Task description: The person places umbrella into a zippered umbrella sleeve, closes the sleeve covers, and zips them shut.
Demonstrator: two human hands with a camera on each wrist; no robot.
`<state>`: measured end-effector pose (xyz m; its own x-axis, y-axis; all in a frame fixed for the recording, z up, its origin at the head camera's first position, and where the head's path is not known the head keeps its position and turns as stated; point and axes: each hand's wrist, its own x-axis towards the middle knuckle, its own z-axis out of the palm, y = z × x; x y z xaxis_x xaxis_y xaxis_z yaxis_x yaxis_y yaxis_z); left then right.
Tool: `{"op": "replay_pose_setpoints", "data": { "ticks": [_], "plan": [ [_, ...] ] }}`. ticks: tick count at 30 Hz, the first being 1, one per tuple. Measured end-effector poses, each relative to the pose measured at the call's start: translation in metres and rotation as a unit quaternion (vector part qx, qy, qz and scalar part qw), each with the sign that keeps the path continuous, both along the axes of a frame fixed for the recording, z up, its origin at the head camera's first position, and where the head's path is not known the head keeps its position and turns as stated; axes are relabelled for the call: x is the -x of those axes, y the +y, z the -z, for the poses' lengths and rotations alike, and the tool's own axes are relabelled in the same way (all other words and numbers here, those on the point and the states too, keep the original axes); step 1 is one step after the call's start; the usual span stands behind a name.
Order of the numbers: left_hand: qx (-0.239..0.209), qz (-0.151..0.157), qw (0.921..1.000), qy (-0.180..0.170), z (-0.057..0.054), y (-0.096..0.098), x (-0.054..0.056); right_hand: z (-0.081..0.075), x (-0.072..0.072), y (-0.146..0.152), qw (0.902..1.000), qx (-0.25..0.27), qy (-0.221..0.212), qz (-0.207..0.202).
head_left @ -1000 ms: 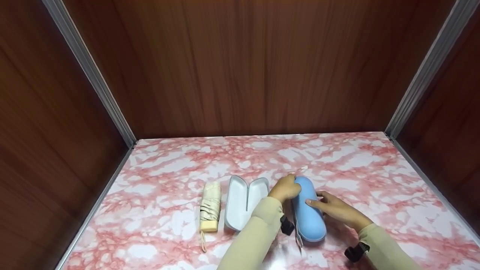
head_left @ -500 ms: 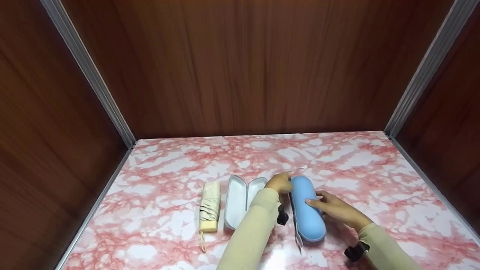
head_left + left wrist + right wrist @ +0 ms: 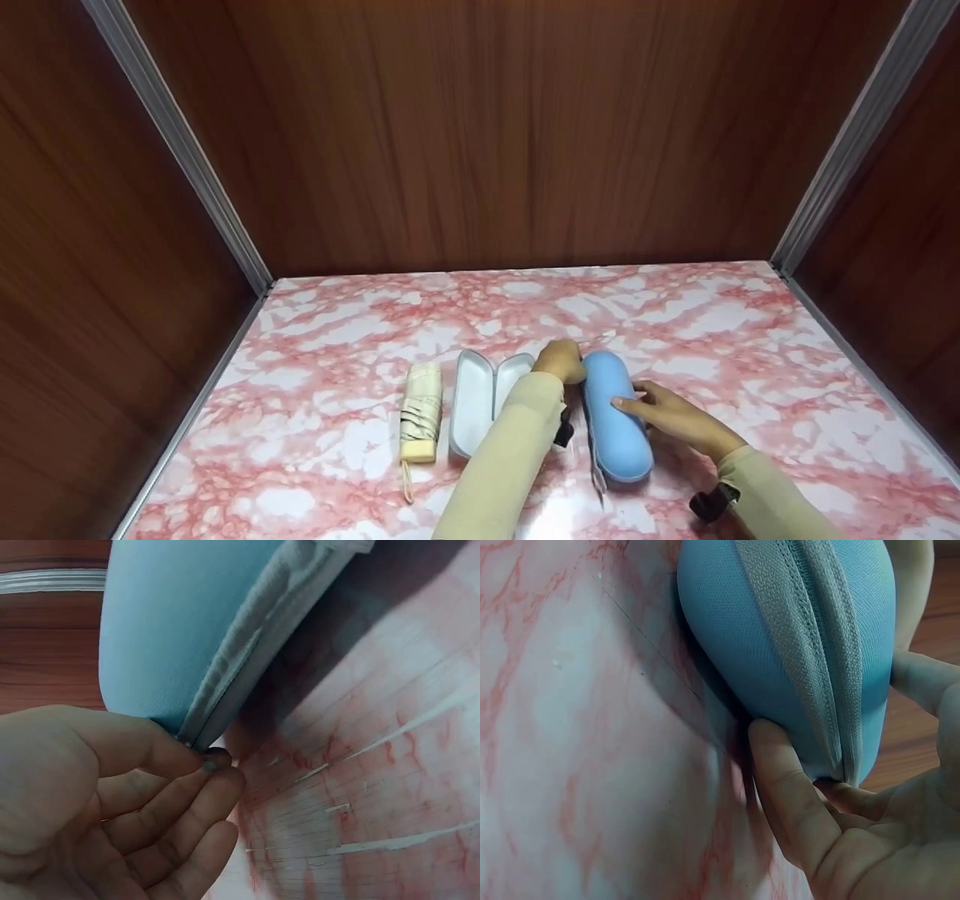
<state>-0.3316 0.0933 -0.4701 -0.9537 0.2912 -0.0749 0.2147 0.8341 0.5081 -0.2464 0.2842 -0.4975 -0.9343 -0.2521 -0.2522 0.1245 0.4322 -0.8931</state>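
A rounded blue zip case lies lengthwise on the table, a grey zip running along its side. My right hand holds it from the right, thumb on top and fingers against the far side and underside, as the right wrist view of the case shows. At its far left end is my left hand. In the left wrist view, the thumb and forefinger of that hand pinch the small zip pull at the end of the grey zip. The zip's two edges lie close together there.
Left of my left forearm stands an open whitish hard case, partly covered by the sleeve. Farther left lies a folded cream umbrella with a yellow handle and wrist loop. Brown wood-look panels enclose the marbled pink table.
My left hand has moved slightly left and away from me, off the top of the blue case to its far left edge. The right hand and the case have hardly moved.
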Motion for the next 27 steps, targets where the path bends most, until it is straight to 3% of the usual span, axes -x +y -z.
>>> {"op": "replay_pose_setpoints", "data": {
  "ticks": [6,11,17,27],
  "plan": [
    [0.044,-0.012,0.9987,0.022,-0.0012,0.0034,0.0009,-0.0008,0.0008,0.0003,0.9999,-0.015,0.004,-0.001],
    [0.101,-0.020,0.9913,0.082,-0.0014,0.0048,0.0009,-0.0008,0.0008,0.0000,0.9999,-0.013,0.000,0.000],
    [0.132,-0.031,0.9790,0.152,-0.0039,0.0041,-0.0004,-0.0024,0.0009,-0.0009,0.9999,-0.012,-0.001,-0.001],
    [0.166,-0.031,0.9694,0.178,-0.0028,0.0043,0.0037,-0.0034,-0.0001,-0.0011,1.0000,-0.005,-0.008,-0.002]
  ]
}}
